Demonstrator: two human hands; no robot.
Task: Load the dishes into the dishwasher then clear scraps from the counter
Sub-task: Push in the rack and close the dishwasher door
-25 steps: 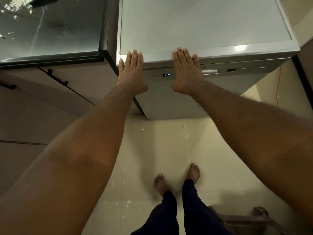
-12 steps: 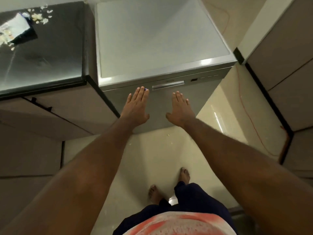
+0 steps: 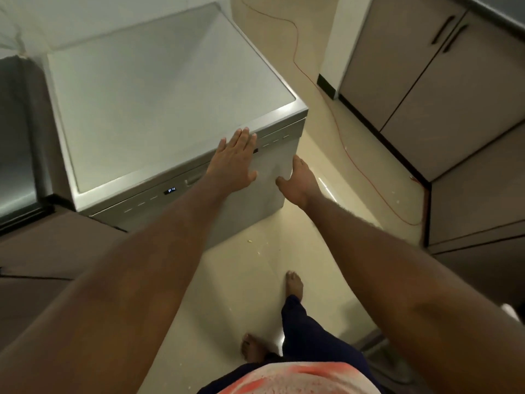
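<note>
Left hand (image 3: 233,163) and right hand (image 3: 299,180) further right, fingers (image 3: 241,139) against dishwasher (image 3: 170,95).

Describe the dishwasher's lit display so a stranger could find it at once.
Start at the grey dishwasher beside the dark counter. On its front, left of the recessed handle, sits the display. It alone glows, showing pale blue characters among plain dashes.

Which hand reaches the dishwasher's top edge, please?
The left hand: held flat, it stretches up to the top rim of the dishwasher. The right hand sits lower, by the right edge of the front.
</note>
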